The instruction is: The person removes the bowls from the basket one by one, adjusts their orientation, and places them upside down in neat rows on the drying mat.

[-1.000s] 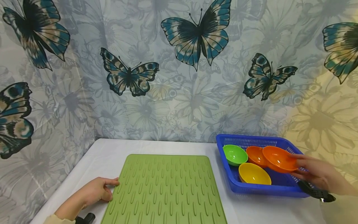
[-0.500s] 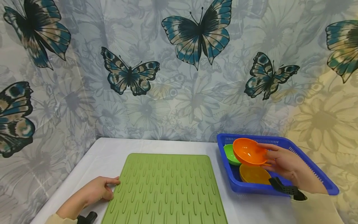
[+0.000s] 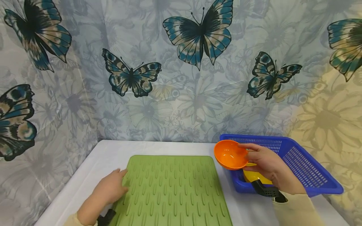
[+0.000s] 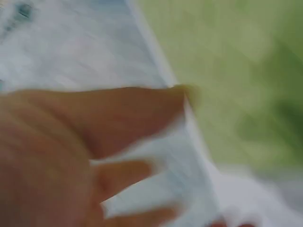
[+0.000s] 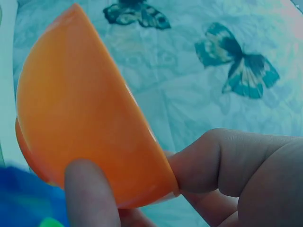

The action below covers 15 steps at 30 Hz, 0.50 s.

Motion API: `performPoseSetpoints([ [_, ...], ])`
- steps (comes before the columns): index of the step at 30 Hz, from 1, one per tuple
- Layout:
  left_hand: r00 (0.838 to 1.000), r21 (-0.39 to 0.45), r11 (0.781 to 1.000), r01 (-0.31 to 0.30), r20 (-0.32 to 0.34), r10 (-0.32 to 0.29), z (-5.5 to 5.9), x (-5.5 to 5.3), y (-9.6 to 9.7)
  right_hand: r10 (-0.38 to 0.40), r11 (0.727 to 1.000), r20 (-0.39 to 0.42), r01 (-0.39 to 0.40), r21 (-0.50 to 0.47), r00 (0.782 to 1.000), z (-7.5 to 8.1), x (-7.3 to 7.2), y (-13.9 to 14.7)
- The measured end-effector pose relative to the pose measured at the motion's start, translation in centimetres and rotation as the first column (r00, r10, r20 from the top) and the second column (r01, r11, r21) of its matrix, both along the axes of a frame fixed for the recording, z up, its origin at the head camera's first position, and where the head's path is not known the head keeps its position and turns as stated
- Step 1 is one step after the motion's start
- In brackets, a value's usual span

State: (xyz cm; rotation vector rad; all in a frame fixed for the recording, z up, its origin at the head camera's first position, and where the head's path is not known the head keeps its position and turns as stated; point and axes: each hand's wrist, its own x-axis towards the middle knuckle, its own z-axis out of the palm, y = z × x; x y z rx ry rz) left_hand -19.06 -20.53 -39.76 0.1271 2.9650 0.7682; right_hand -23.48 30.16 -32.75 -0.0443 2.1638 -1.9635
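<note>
My right hand (image 3: 267, 164) holds an orange bowl (image 3: 228, 155) by its rim, tilted, in the air at the left edge of the blue basket (image 3: 314, 164). In the right wrist view the thumb and fingers pinch the rim of the orange bowl (image 5: 90, 109). A yellow bowl (image 3: 254, 177) lies in the basket, partly hidden behind my hand. Only a sliver of a green bowl (image 5: 51, 222) shows in the right wrist view. My left hand (image 3: 108, 186) is over the left edge of the green mat (image 3: 172, 188), fingers extended and gripping nothing; its wrist view is blurred.
The ridged mat lies on a white-covered table (image 3: 113, 149), left of the basket. Behind the table hangs a cloth backdrop (image 3: 183, 110) printed with butterflies and flowers.
My right hand has carried the orange bowl leftward from over the basket to its left edge. My left hand has left the mat's edge grip and moved right and slightly up.
</note>
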Motion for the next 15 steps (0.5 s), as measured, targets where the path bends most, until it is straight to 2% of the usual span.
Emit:
performPoseSetpoints([
  [1, 0.999, 0.013, 1.000, -0.010, -0.038, 0.010, 0.8, 0.1, 1.5, 0.009, 1.000, -0.008, -0.009, -0.002, 1.000, 0.0, 0.1, -0.5],
  [3, 0.996, 0.169, 0.985, -0.023, -0.085, 0.038, 2.1, 0.1, 4.3, 0.021, 1.000, -0.024, -0.021, -0.010, 0.999, 0.1, 0.4, -1.7],
  [4, 0.995, 0.265, 0.964, -0.015, -0.095, 0.042, 2.7, 0.1, 5.7, 0.025, 1.000, -0.029, -0.025, -0.018, 0.999, 0.2, 0.5, -2.5],
  [5, 0.995, 0.378, 0.926, 0.006, -0.090, 0.030, 3.2, 0.2, 6.9, 0.032, 0.999, -0.035, -0.033, -0.027, 0.999, 0.2, 0.7, -3.3],
  [6, 0.997, 0.482, 0.876, 0.030, -0.078, 0.009, 3.6, 0.2, 7.9, 0.036, 0.999, -0.042, -0.038, -0.037, 0.998, 0.1, 0.8, -4.1],
  [7, 0.998, 0.591, 0.805, 0.053, -0.054, -0.026, 3.9, 0.3, 8.9, 0.042, 0.998, -0.049, -0.045, -0.047, 0.998, 0.1, 1.0, -4.9],
  [8, 0.997, 0.689, 0.721, 0.071, -0.031, -0.069, 4.1, 0.3, 9.7, 0.041, 0.997, -0.052, -0.044, -0.059, 0.998, 0.1, 1.1, -5.7],
  [9, 0.994, 0.771, 0.632, 0.075, -0.005, -0.112, 4.3, 0.3, 10.3, 0.049, 0.996, -0.057, -0.053, -0.070, 0.997, 0.1, 1.3, -6.4],
  [10, 0.987, 0.843, 0.533, 0.071, 0.018, -0.161, 4.4, 0.4, 10.9, 0.057, 0.995, -0.063, -0.062, -0.081, 0.996, 0.1, 1.5, -7.2],
  [11, 0.978, 0.900, 0.432, 0.058, 0.036, -0.207, 4.5, 0.5, 11.4, 0.064, 0.993, -0.068, -0.070, -0.091, 0.996, 0.1, 1.6, -7.9],
  [13, 0.959, 0.964, 0.263, 0.029, 0.048, -0.279, 4.6, 0.6, 12.0, 0.087, 0.989, -0.072, -0.094, -0.110, 0.994, 0.2, 2.0, -9.2],
  [14, 0.952, 0.978, 0.206, 0.020, 0.044, -0.301, 4.6, 0.6, 12.3, 0.093, 0.988, -0.072, -0.101, -0.118, 0.993, 0.2, 2.2, -9.8],
  [15, 0.946, 0.987, 0.160, 0.013, 0.040, -0.323, 4.5, 0.6, 12.4, 0.109, 0.986, -0.077, -0.117, -0.121, 0.991, 0.2, 2.4, -10.3],
])
